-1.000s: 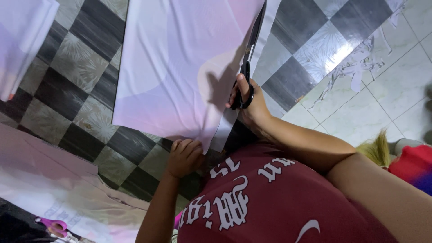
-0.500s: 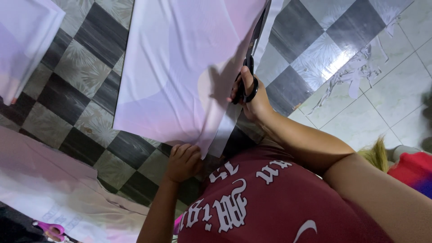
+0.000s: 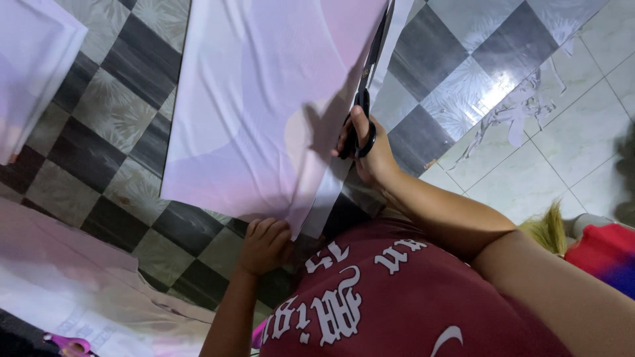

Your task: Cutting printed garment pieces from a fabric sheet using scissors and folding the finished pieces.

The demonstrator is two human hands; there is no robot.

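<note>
A large sheet of pale pink and lilac fabric (image 3: 264, 106) lies spread on the black-and-white checkered floor (image 3: 112, 125). My right hand (image 3: 367, 145) grips black scissors (image 3: 370, 86), whose blades run up along the sheet's right edge, beside a narrow white strip (image 3: 331, 192) parted from it. My left hand (image 3: 264, 244) presses down on the sheet's near corner, fingers curled over the edge. My red shirt fills the lower right.
Another pale fabric sheet (image 3: 33, 73) lies at the upper left, and more pink fabric (image 3: 73, 284) at the lower left. White fabric scraps (image 3: 522, 112) lie on the light tiles to the right. A red and blue object (image 3: 605, 254) sits at the right edge.
My right hand and the scissors have moved up along the fabric's right edge, lengthening the cut. My left hand has stayed on the near corner.
</note>
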